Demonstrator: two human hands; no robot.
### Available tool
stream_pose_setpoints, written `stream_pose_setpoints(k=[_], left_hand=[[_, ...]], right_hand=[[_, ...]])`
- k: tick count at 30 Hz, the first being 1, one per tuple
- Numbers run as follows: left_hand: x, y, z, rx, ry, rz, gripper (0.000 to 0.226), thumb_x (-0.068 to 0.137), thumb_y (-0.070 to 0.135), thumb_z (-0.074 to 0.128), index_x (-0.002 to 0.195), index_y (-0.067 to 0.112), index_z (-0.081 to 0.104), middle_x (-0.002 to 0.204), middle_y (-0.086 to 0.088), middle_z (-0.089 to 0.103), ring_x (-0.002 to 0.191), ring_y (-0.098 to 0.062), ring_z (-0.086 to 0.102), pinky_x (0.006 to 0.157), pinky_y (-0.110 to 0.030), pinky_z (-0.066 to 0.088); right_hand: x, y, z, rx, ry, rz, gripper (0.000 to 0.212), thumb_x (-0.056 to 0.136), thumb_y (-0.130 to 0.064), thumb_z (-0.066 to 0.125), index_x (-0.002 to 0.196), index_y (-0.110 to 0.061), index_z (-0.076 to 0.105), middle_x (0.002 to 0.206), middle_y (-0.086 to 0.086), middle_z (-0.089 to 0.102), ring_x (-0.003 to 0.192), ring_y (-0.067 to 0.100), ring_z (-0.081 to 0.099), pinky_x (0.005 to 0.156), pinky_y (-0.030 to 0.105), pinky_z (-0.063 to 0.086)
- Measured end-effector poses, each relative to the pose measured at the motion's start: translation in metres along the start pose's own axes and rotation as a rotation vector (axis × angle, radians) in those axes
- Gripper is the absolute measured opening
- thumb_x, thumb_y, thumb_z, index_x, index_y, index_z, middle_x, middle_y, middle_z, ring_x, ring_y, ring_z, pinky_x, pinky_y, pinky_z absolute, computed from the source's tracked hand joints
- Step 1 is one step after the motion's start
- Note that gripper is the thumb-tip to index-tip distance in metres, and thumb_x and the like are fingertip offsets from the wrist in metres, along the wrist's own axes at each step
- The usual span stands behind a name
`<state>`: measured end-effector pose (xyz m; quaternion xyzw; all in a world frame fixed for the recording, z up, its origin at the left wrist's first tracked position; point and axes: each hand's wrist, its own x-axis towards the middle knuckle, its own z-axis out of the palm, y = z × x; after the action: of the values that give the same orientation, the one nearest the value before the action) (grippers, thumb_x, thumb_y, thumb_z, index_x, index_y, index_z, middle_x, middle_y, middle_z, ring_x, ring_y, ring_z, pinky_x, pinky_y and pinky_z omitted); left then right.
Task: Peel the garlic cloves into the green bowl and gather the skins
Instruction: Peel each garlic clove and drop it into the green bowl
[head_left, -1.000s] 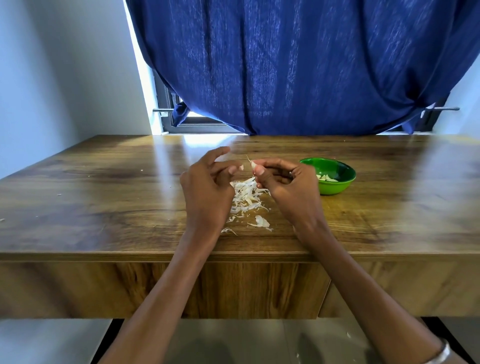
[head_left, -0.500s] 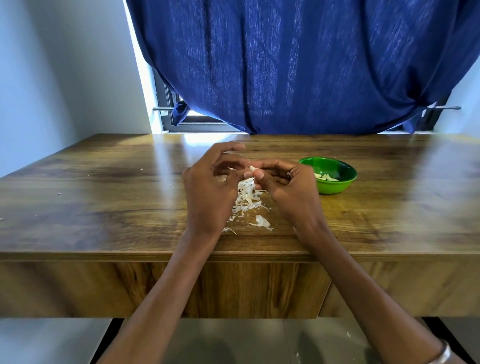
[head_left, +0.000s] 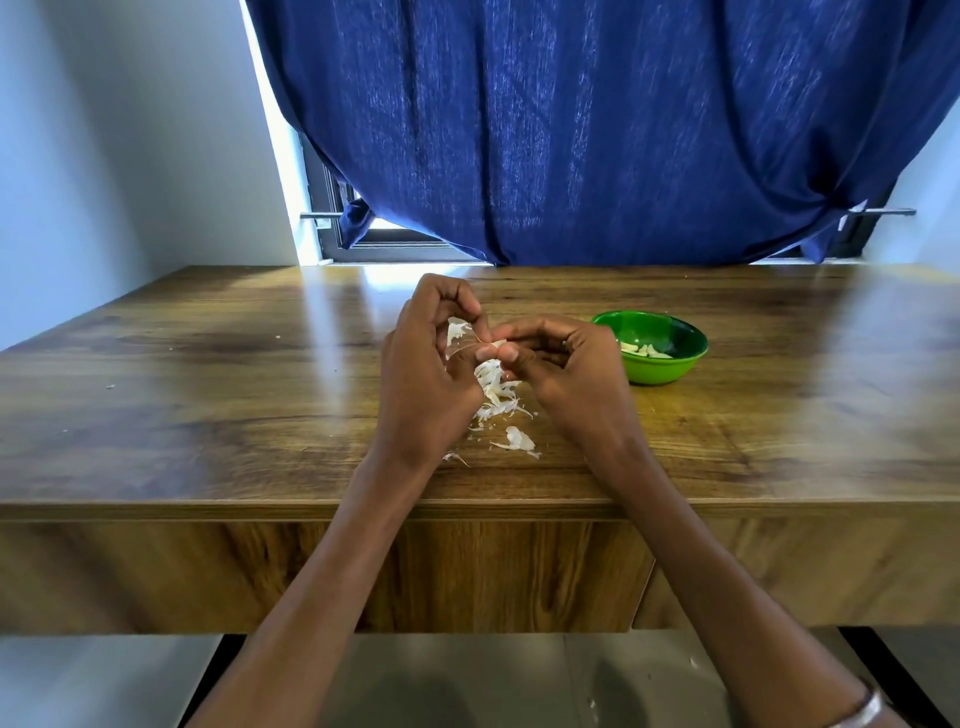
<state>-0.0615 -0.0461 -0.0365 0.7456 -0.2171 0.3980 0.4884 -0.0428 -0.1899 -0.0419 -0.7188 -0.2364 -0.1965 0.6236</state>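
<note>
A garlic clove (head_left: 500, 344), just left of the green bowl (head_left: 653, 347), sits pinched at the fingertips of the right hand (head_left: 563, 371), which I judge steadies it so the left hand (head_left: 428, 364) can strip it. The left hand's curled fingers pinch a papery strip of skin (head_left: 457, 330) lifted off the clove, directly over the pile of skins (head_left: 497, 397) left of the bowl, likely so scraps drop together. Peeled cloves (head_left: 644, 351) lie inside the bowl.

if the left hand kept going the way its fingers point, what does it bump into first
Probably the right hand: the left hand points its fingers rightward at the garlic clove pinched there, already almost touching. Depth is unclear.
</note>
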Motion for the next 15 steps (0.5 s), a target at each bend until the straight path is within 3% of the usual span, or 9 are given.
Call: stream_pose_setpoints(k=[3, 8, 11, 15], left_hand=[[-0.0004, -0.0006, 0.0001, 0.024, 0.002, 0.007, 0.041, 0.077, -0.012, 0.074, 0.095, 0.014, 0.048, 0.083, -0.008, 0.064, 0.068, 0.009, 0.050, 0.068, -0.005, 0.036], [0.0005, -0.0063, 0.0003, 0.005, 0.001, -0.011, 0.043, 0.072, -0.022, 0.057, 0.093, 0.015, 0.049, 0.084, -0.007, 0.063, 0.084, -0.014, 0.062, 0.078, -0.018, 0.046], [0.0004, -0.0045, 0.0000, 0.017, -0.002, 0.010, 0.043, 0.071, -0.025, 0.052, 0.091, 0.013, 0.049, 0.082, -0.006, 0.061, 0.086, -0.019, 0.064, 0.075, -0.015, 0.047], [0.0005, -0.0047, 0.0014, 0.036, -0.013, 0.058, 0.040, 0.070, -0.021, 0.046, 0.089, 0.014, 0.046, 0.081, -0.006, 0.058, 0.090, -0.022, 0.066, 0.072, -0.017, 0.050]], right_hand=[[0.0009, 0.0011, 0.0004, -0.013, -0.013, -0.011, 0.010, 0.089, -0.003, 0.074, 0.096, -0.010, 0.077, 0.091, 0.000, 0.078, 0.083, 0.014, 0.074, 0.072, 0.028, 0.062], [0.0021, 0.0027, 0.0019, -0.039, -0.040, -0.009, 0.010, 0.089, -0.003, 0.074, 0.093, -0.012, 0.075, 0.085, 0.001, 0.077, 0.070, 0.010, 0.070, 0.065, 0.022, 0.056], [0.0018, 0.0026, 0.0022, -0.046, -0.031, -0.018, 0.011, 0.089, -0.002, 0.074, 0.091, -0.013, 0.075, 0.081, -0.002, 0.075, 0.067, 0.010, 0.068, 0.064, 0.023, 0.055], [-0.0002, 0.0015, 0.0036, -0.057, 0.001, -0.043, 0.006, 0.088, -0.001, 0.074, 0.089, -0.007, 0.075, 0.082, 0.002, 0.076, 0.069, 0.019, 0.071, 0.064, 0.035, 0.061]])
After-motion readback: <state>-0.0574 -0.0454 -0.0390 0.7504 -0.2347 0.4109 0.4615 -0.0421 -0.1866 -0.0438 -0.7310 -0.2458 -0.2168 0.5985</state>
